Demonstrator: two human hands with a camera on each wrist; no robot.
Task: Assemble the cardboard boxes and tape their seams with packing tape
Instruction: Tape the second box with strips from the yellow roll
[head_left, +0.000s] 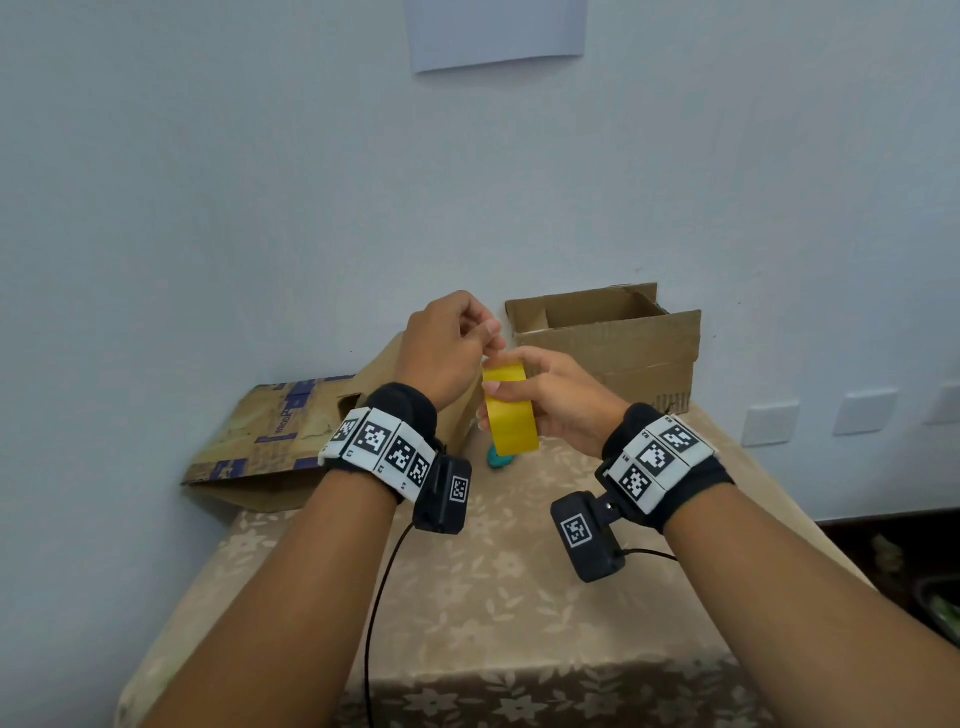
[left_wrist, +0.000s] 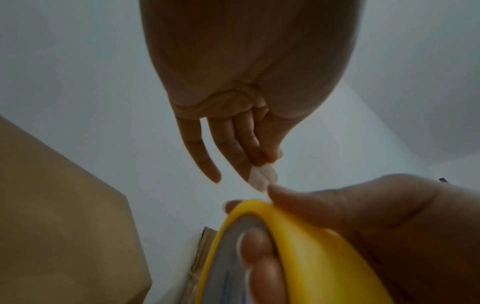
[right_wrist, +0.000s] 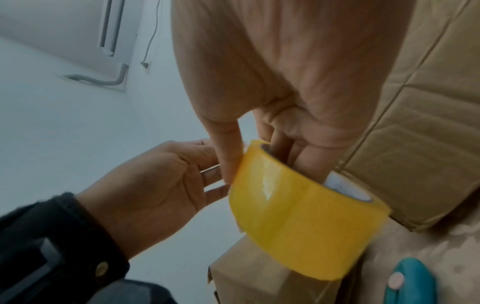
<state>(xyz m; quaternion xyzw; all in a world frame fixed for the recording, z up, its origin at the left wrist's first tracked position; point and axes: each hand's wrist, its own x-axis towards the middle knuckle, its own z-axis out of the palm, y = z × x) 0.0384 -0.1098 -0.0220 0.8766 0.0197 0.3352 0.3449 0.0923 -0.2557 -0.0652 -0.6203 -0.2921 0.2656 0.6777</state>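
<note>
Both forearms reach out over the patterned table (head_left: 519, 597). Right hand (head_left: 550, 400) grips a glossy yellow tape roll (head_left: 511, 410) upright above the table, fingers through its core. Left hand (head_left: 447, 348) pinches the tape's loose end (left_wrist: 262, 176) at the roll's top. Beyond, an assembled cardboard box (head_left: 613, 348) stands open-topped at far right; its contents are hidden. A flattened box (head_left: 270, 436) leans at left.

Both forearms reach forward with hands raised and nearly touching: the right hand (head_left: 550, 395) grips the tape roll (head_left: 511, 410), thumb on its rim and fingers through its core, while the left hand (head_left: 447, 348), just left, pinches the tape's loose end.
</note>
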